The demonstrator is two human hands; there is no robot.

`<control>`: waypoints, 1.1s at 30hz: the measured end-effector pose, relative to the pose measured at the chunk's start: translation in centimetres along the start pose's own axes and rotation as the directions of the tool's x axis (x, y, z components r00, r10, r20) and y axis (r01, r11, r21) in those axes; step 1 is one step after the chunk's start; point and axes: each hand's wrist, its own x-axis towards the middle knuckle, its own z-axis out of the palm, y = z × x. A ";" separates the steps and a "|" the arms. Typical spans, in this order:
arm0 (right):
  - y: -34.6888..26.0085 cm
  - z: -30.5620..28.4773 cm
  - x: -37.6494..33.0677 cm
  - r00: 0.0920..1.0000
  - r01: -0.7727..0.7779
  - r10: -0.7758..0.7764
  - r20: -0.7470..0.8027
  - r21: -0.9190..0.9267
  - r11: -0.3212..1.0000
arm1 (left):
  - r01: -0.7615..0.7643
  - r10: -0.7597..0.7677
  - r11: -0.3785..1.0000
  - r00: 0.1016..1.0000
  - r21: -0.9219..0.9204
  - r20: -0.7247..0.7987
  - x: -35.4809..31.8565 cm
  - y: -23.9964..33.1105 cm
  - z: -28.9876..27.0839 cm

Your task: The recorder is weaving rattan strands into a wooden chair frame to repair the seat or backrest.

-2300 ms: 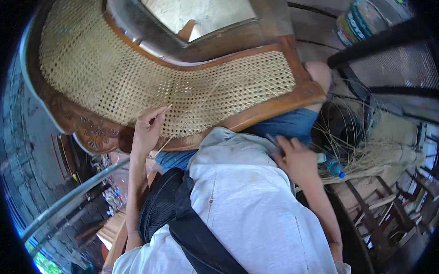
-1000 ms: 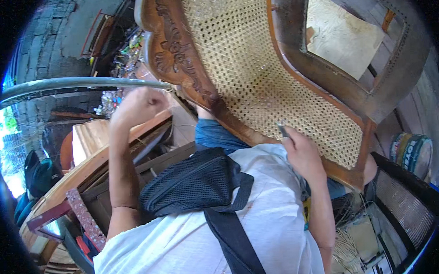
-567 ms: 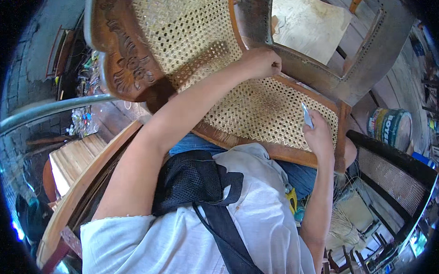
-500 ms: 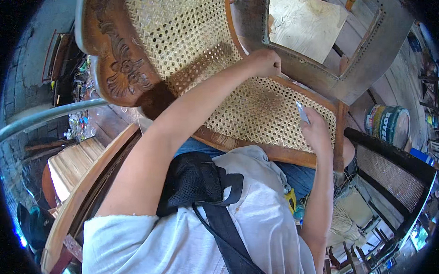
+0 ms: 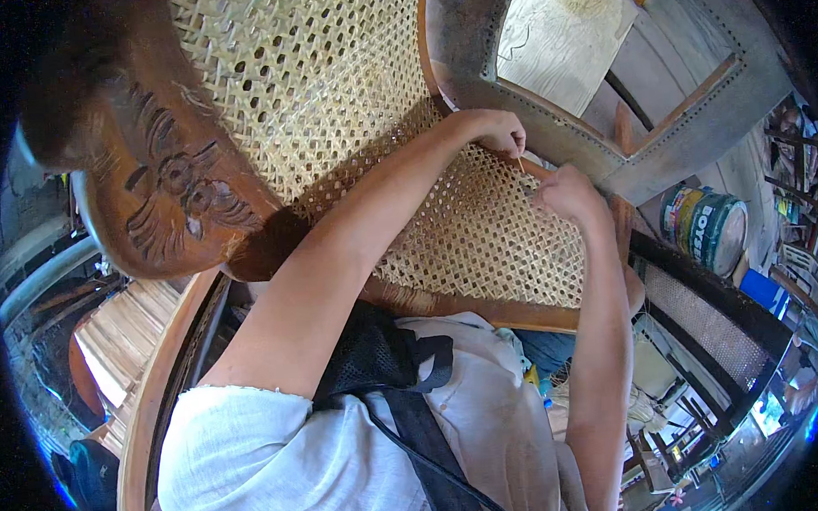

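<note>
One thin cane strand (image 5: 520, 164) in the left hand's (image 5: 499, 135) closed pinch, upper edge of woven cane panel (image 5: 480, 239); panel lies across the lap. Right hand (image 5: 571, 196) curled; cannot tell what it holds. Changed: right risen beside left, knife blade no longer clear. Both now seemingly on one strand.

Left hand (image 5: 502, 133): we pinch one thin strand (image 5: 520, 164).
Right hand (image 5: 571, 196): near our strand, its grip unclear to us.
Woven cane (image 5: 481, 244): we see it beneath our left forearm (image 5: 380, 202).
</note>
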 end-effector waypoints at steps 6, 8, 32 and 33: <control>-0.9 3.8 -1.4 0.974 0.083 -0.096 -0.206 -0.071 0.994 | -0.066 0.054 0.990 0.994 0.126 0.097 0.6 2.0 -0.3; -1.4 4.4 -2.2 0.974 -0.062 0.061 -0.217 0.004 0.998 | -0.071 0.051 0.983 0.991 0.167 0.122 0.6 2.4 -0.4; -1.2 0.2 2.5 0.990 -0.113 0.118 0.083 -0.057 0.992 | -0.249 0.194 0.827 0.968 0.505 0.160 0.7 4.7 0.7; -1.1 0.3 2.3 0.990 -0.115 0.119 0.080 -0.057 0.992 | -0.151 0.102 0.856 0.987 0.495 0.125 1.0 4.1 0.4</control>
